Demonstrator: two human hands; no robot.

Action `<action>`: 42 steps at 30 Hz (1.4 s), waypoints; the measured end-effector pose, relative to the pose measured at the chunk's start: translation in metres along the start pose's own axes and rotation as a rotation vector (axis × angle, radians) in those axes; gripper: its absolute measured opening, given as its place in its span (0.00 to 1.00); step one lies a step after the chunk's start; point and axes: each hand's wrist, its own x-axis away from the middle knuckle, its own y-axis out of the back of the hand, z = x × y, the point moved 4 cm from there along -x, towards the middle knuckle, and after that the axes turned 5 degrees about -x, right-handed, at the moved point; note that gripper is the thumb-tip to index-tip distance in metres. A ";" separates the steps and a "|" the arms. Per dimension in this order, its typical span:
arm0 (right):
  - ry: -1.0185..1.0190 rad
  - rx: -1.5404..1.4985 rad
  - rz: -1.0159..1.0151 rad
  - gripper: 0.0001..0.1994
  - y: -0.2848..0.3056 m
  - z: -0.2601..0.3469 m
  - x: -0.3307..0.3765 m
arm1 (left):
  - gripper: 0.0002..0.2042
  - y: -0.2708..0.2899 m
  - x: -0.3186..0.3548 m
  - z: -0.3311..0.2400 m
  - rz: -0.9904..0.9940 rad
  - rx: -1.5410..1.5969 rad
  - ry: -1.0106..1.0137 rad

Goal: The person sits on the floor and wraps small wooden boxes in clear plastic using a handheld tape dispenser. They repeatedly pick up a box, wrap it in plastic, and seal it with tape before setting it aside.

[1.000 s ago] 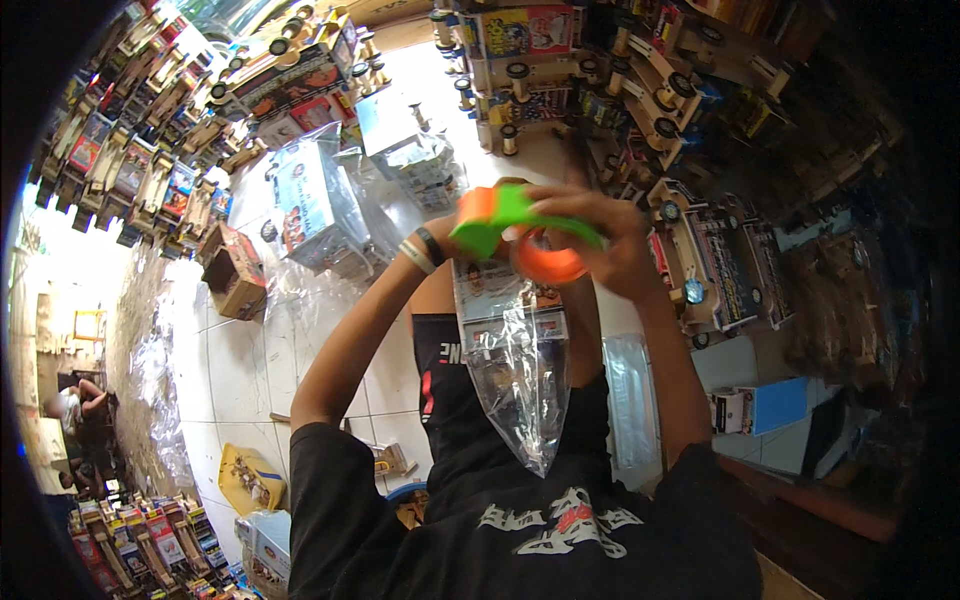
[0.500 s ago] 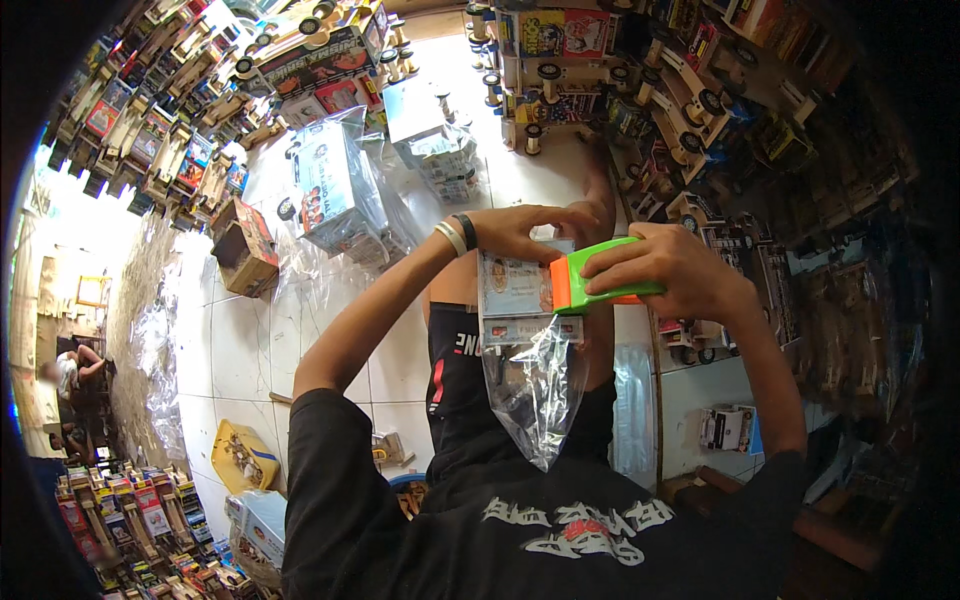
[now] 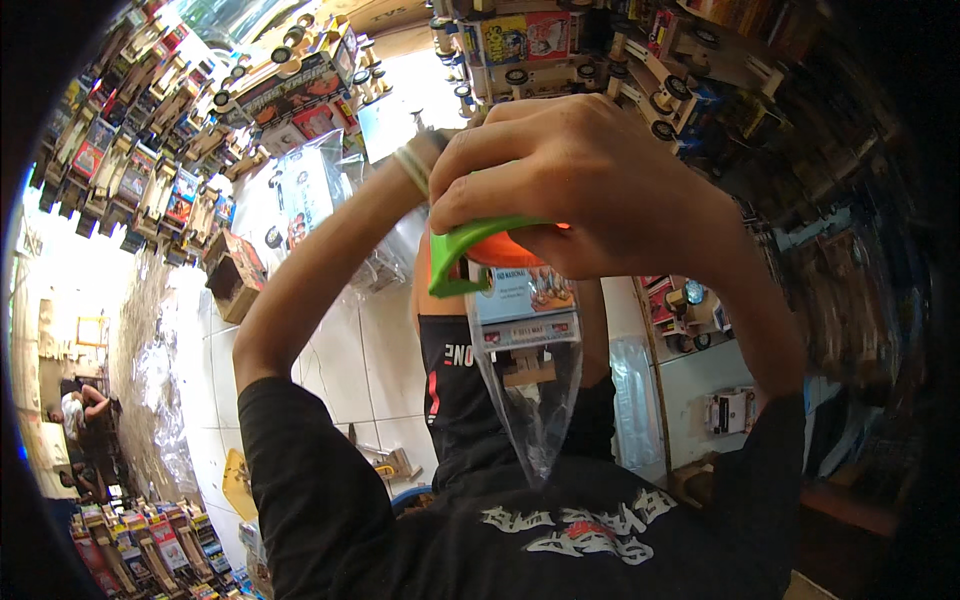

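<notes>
A green-and-orange tape dispenser point(image 3: 452, 252) was gripped over a bagged pale-blue package point(image 3: 522, 305) by the right hand point(image 3: 585, 180).
At left, a wooden box point(image 3: 236, 276) stood on the tiled floor point(image 3: 340, 385); the left hand point(image 3: 457, 130) was mostly hidden behind the right, so its grip could not be told. The package, in clear plastic, was over the lap; flat plastic sheets point(image 3: 636, 405) lay farther right.

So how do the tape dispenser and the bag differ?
Colour: the dispenser is green and orange, the bag clear.
Shape: the dispenser is curved, the bag tapers to a point.
Position: the right hand grips the dispenser; the bag extends lower in view.
Both are central.
</notes>
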 end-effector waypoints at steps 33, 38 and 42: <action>-0.513 -0.621 -0.219 0.15 -0.041 -0.064 0.251 | 0.11 -0.024 0.026 -0.001 0.203 -0.192 0.029; -0.493 -0.522 -0.059 0.17 -0.033 -0.058 0.223 | 0.13 -0.030 0.037 -0.067 -0.171 -0.264 -0.050; -0.484 -0.474 -0.039 0.16 -0.034 -0.050 0.194 | 0.10 -0.097 0.012 -0.070 -0.202 -0.394 -0.164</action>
